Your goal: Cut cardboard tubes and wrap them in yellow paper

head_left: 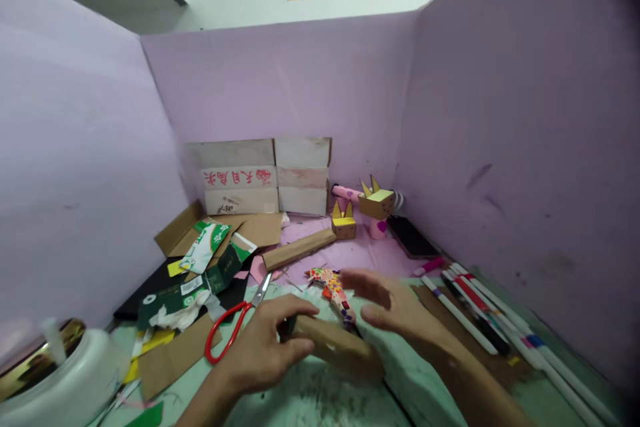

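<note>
My left hand [267,343] grips one end of a brown, elongated piece [340,347] between thumb and fingers. The piece is blurred; it may be folded cardboard or a roll of tape, I cannot tell which. My right hand [395,307] hovers to the right of it, fingers apart and holding nothing. Between the hands and a little beyond lies a colourful flower-patterned piece [333,290]. Red-handled scissors [230,330] rest just left of my left hand, blades pointing away. Farther back a long brown cardboard strip [300,248] lies on the table.
At the left are cardboard scraps [173,353], a dark green box piece [223,270] and a white round container [85,373]. Two small eared boxes [344,227] and a phone [413,237] are behind. Several markers [460,313] lie at the right. A flattened carton [260,177] leans on the wall.
</note>
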`<state>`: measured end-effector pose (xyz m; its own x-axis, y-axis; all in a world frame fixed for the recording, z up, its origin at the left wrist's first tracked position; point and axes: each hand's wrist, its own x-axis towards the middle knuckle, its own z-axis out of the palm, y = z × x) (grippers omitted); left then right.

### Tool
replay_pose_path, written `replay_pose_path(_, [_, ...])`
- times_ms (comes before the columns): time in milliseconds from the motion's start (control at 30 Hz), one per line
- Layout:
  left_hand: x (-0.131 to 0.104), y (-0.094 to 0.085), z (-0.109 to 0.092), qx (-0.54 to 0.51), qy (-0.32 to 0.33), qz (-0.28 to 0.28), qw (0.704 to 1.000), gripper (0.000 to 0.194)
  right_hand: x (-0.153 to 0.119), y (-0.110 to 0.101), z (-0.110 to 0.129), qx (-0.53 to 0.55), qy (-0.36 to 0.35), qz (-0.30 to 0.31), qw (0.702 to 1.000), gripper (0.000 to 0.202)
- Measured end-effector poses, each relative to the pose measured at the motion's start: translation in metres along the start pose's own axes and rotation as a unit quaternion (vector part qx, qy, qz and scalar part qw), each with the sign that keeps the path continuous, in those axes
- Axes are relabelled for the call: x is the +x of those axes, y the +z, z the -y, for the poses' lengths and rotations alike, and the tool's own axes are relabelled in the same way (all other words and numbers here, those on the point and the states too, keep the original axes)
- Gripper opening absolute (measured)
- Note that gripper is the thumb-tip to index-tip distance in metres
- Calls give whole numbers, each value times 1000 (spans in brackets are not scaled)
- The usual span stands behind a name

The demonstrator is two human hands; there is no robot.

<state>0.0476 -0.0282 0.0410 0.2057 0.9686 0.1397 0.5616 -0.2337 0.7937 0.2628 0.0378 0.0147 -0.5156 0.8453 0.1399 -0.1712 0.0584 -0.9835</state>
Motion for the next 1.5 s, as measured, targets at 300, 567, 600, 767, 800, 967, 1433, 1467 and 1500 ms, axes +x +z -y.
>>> replay_pose_path(300, [-1,-7,2,-15,-59,-57,997,48,-8,36,-2,11,60,155,986,44])
replay_pose_path(567, [-15,-33,55,372,-270,5,888,41,-6,28,-4,44,74,88,992,52])
replay_pose_path(600, [-16,-30,58,366,-267,10,892,44,-6,30,-3,40,73,84,993,52])
replay_pose_path(767, [-13,-15,64,362,-260,1,895,66,-6,33,-4,28,59,51,997,48])
replay_pose_path(800, [-12,-14,65,362,-260,-6,895,66,-6,33,-5,36,56,44,997,47])
replay_pose_path(967, [-10,-20,63,338,-268,-56,900,61,-3,30,-6,76,38,-11,996,43])
replay_pose_path(1433, [-17,23,43,198,-62,-118,971,35,-9,16,-2,43,7,-101,994,48])
replay_pose_path(1467, [-16,26,43,187,-64,-126,972,39,-8,15,-2,53,15,-104,993,45])
replay_pose_path(1500, [-16,28,43,178,-66,-135,972,42,-8,14,-2,68,22,-102,992,42])
